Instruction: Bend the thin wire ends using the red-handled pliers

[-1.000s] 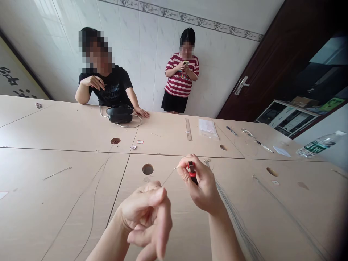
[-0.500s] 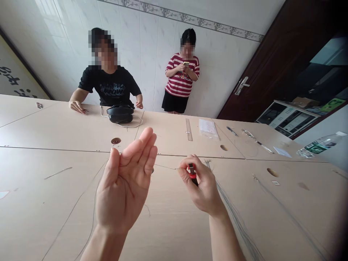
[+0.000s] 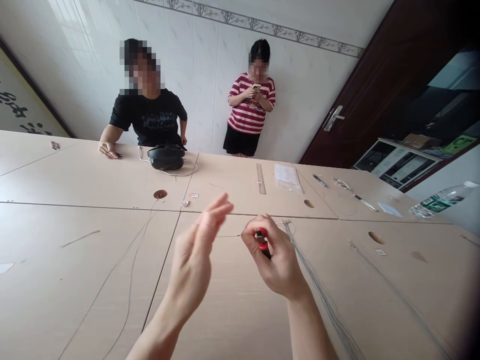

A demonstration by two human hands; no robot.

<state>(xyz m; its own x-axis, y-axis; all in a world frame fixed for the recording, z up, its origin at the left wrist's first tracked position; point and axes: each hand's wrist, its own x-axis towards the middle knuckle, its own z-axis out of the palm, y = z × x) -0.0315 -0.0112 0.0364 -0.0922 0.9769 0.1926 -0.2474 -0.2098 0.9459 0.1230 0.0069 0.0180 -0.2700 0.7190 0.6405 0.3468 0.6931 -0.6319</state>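
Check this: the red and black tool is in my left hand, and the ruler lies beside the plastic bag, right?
Not quite: the head view shows the red and black tool in your right hand, not the left; the ruler does lie beside the plastic bag.

Tiled wall (image 3: 300, 95) — dark, perhaps wooden door (image 3: 356, 107)

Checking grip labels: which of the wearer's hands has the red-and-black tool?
The right hand: the red-and-black tool sits in its curled fingers. The left hand is raised with fingers extended, no tool showing.
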